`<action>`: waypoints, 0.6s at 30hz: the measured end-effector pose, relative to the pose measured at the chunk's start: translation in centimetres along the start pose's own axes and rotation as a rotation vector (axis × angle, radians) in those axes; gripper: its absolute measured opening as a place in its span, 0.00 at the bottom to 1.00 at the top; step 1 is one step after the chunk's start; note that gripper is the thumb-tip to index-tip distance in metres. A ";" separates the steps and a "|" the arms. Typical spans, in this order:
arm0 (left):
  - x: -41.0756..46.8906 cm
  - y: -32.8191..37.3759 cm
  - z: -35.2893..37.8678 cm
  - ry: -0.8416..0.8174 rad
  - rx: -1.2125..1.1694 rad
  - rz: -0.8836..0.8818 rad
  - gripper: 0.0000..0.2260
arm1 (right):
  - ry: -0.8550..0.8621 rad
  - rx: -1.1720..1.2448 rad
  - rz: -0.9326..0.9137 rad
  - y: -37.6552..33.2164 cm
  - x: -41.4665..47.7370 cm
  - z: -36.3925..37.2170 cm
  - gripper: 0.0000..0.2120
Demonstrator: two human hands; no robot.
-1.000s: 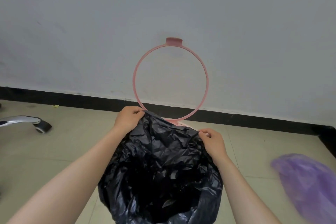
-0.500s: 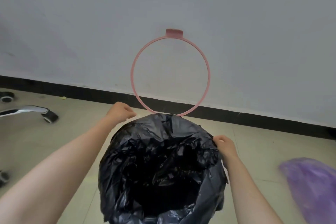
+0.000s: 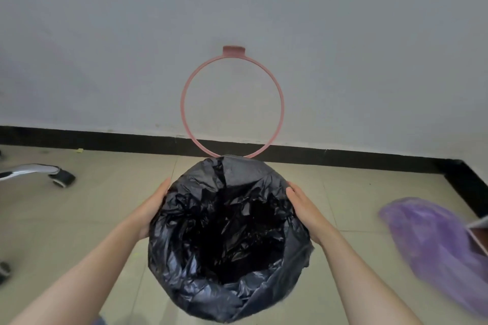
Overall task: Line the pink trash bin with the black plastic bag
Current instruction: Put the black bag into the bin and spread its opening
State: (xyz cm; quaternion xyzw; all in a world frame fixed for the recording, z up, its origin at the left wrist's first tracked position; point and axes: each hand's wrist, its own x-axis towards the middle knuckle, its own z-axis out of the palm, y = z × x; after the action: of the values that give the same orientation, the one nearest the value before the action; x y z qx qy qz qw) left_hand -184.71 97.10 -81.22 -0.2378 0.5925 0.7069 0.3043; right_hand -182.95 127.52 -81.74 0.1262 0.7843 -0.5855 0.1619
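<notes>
The black plastic bag (image 3: 224, 232) is spread open in a round mouth, and its edge is folded down over the outside of the pink trash bin. The bin's body is fully hidden under the bag. The bin's pink ring frame (image 3: 233, 50) stands tilted up behind it against the wall, with nothing in it. My left hand (image 3: 155, 206) lies flat against the bag's left side with fingers straight. My right hand (image 3: 303, 206) lies flat against the right side in the same way. Neither hand pinches the plastic.
A purple plastic bag (image 3: 433, 243) lies on the tiled floor at the right. An office chair leg with a caster (image 3: 62, 178) reaches in from the left. The grey wall and black baseboard (image 3: 105, 140) run just behind the bin.
Both hands let go of the bag's rear edge and slid forward and down onto its sides. The bag's rim now sits folded over the bin all around.
</notes>
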 end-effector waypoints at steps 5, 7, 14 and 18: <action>-1.3 0.7 -0.2 0.321 0.262 0.282 0.22 | 0.201 0.531 0.228 -0.2 -0.8 -1.1 0.30; -2.0 0.4 0.1 0.413 0.574 0.462 0.26 | 0.373 0.311 0.136 -1.6 -1.6 -2.0 0.27; -1.1 -0.6 0.5 0.282 0.892 0.465 0.27 | -0.100 -0.027 0.065 -1.4 -3.5 -0.6 0.24; -1.4 -0.9 0.7 0.310 0.638 0.355 0.28 | 0.000 0.229 0.228 -0.9 -3.4 -1.8 0.27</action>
State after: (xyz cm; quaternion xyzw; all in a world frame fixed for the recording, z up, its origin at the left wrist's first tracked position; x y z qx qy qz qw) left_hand -183.12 97.66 -80.73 -0.1294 0.8532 0.4847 0.1429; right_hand -180.35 128.92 -79.10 0.2319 0.6929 -0.6490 0.2120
